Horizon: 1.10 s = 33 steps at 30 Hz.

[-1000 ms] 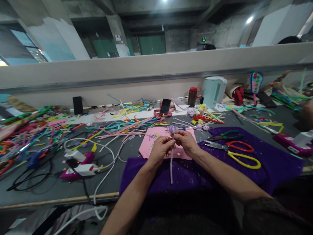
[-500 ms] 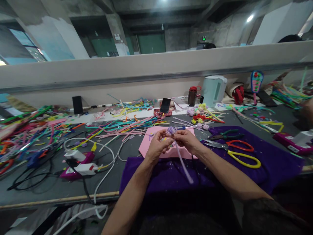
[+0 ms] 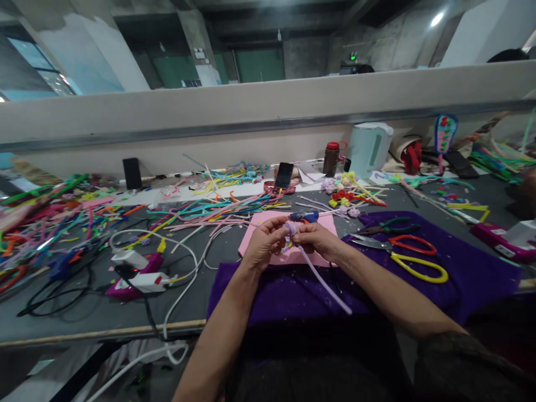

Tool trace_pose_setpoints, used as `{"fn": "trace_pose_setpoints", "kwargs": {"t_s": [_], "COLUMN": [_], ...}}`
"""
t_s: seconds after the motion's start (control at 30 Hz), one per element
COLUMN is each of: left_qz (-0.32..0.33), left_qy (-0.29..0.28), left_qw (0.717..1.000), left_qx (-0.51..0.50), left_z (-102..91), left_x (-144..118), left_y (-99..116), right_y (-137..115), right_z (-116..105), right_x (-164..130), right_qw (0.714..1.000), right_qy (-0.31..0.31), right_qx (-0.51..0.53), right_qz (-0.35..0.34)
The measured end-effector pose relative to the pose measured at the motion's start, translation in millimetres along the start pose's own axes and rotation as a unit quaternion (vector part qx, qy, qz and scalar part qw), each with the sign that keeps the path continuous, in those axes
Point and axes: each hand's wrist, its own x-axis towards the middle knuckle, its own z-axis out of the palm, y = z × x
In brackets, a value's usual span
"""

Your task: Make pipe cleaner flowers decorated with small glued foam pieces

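Between my two hands is a lilac pipe-cleaner flower (image 3: 292,227), its long fuzzy stem (image 3: 324,282) slanting down to the right. My left hand (image 3: 266,240) pinches the flower head from the left side. From the right, my right hand (image 3: 315,239) grips it close to where the stem begins. Fingertips cover part of the flower. Under both hands lies a pink sheet (image 3: 247,241) on a purple cloth (image 3: 234,296). Just behind the fingers rests a blue glue gun (image 3: 305,215).
Scissors (image 3: 412,258) with red and yellow handles and green-handled pliers (image 3: 391,228) lie on the cloth at right. Colourful pipe cleaners (image 3: 218,215), a phone (image 3: 283,175), small flowers (image 3: 343,195), a bottle (image 3: 331,159) and a kettle (image 3: 369,151) stand behind. Power strips with cables (image 3: 144,276) lie left.
The flower has turned slightly in my fingers, and its stem's free end has swung to the right. The view has shifted a little; both hands keep their hold.
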Motion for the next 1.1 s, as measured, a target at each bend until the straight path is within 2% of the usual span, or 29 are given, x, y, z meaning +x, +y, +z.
{"fn": "trace_pose_setpoints", "kwargs": {"t_s": [0.13,0.33,0.77,0.93,1.1], "left_qz": [-0.046,-0.055,-0.049,-0.053,-0.054], "left_qy": [-0.039,-0.078,-0.066,-0.077,-0.086], "left_qw": [0.998,0.994,0.997,0.996,0.995], "left_qx": [-0.016,-0.053,-0.004,0.016,0.017], "left_z": [-3.4,-6.7,-3.5,-1.2,-1.7], "left_x": [-1.8,-2.4,-3.6,-5.8,-6.6], "left_y": [3.5,4.5,3.4,6.4,5.0], "right_y": [-0.6,-1.7,2.0,-0.8,0.4], "right_z": [-1.3,-1.6,-3.3,-4.6,-6.6], "right_x": [-0.9,-1.8,-2.0,-2.9,-3.3], "right_qw": [1.0,0.998,0.999,0.997,0.993], "right_qy": [-0.016,-0.029,-0.027,-0.024,-0.049], "right_qx": [-0.003,0.038,0.018,0.055,0.088], "right_qz": [0.01,0.038,0.036,0.043,0.06]}}
